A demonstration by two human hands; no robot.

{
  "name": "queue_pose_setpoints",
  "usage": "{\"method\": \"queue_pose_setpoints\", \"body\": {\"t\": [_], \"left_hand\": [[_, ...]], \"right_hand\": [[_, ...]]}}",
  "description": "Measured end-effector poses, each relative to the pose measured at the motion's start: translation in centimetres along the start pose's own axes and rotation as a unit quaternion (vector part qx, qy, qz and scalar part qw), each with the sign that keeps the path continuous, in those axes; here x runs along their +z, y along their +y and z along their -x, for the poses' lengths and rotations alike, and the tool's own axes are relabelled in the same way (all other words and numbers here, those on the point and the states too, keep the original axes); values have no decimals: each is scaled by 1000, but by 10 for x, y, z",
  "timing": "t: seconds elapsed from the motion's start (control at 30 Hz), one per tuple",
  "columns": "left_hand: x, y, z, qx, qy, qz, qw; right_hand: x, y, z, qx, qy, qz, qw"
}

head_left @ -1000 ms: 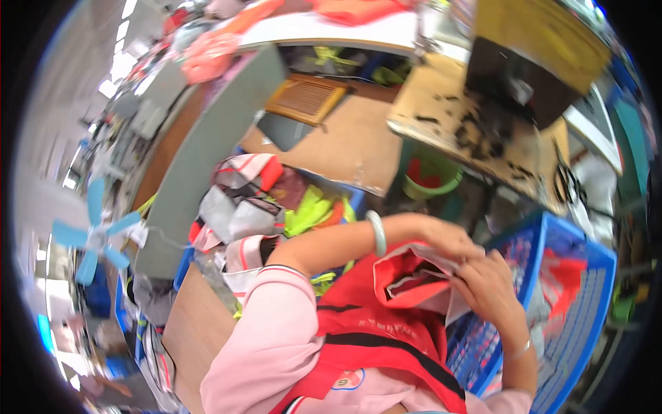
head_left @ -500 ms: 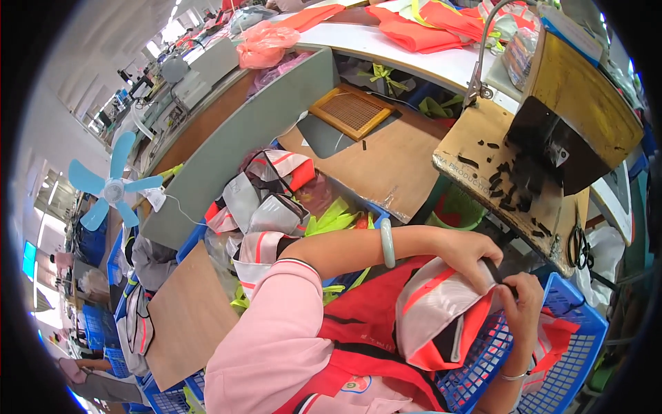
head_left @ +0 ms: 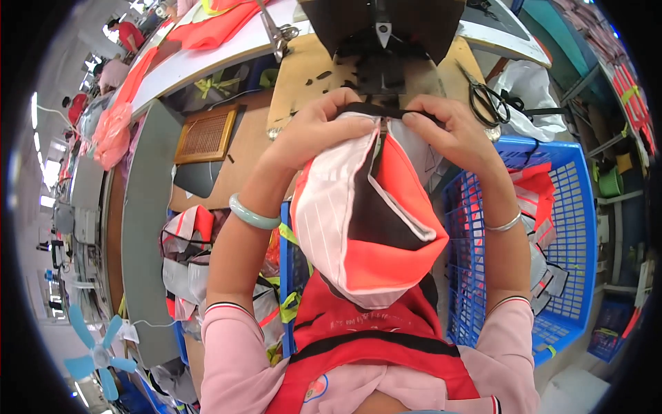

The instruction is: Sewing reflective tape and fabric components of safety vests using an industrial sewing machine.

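Between my forearms hangs a sewn orange-and-white fabric piece (head_left: 327, 200), pouch-like, its dark inside showing through a gap in the middle. A black band (head_left: 376, 109) runs along its top edge. My left hand (head_left: 321, 131) pinches the band and the pale fabric, thumb in front. On the other side, my right hand (head_left: 452, 131) grips the band with its thumb over it. Just beyond my fingers is a machine with a dark plate (head_left: 389, 24) and a small metal tip (head_left: 383, 34). Black scraps lie on the wooden board (head_left: 303, 65) below it.
Black-handled scissors (head_left: 488, 103) lie at the board's right edge beside a white plastic bag (head_left: 534, 90). A blue basket (head_left: 586, 207) holding fabric pieces stands at my right. More sewn pieces (head_left: 186, 276) lie at my left, near a grey panel (head_left: 141, 228) and a blue fan (head_left: 101, 357).
My view has swung right to face the machine. Both hands have brought the fabric piece up in front of the board, and its black band is now stretched between them.
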State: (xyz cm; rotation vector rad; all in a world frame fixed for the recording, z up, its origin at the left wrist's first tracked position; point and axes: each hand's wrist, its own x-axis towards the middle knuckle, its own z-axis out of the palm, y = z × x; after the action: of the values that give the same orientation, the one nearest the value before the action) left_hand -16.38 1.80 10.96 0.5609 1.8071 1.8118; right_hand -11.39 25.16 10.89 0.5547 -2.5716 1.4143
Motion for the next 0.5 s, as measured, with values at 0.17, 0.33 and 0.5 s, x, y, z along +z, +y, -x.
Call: {"method": "queue_pose_setpoints", "body": {"t": [0.17, 0.33, 0.5], "left_hand": [[-7, -8, -34, 14, 6, 124, 992], [-16, -7, -61, -10, 45, 220, 974], [-23, -12, -82, -13, 69, 238, 969]], "right_hand": [[-9, 20, -24, 9, 24, 0, 1000], [-19, 29, -51, 33, 2, 14, 999], [-22, 44, -71, 27, 14, 16, 999]]}}
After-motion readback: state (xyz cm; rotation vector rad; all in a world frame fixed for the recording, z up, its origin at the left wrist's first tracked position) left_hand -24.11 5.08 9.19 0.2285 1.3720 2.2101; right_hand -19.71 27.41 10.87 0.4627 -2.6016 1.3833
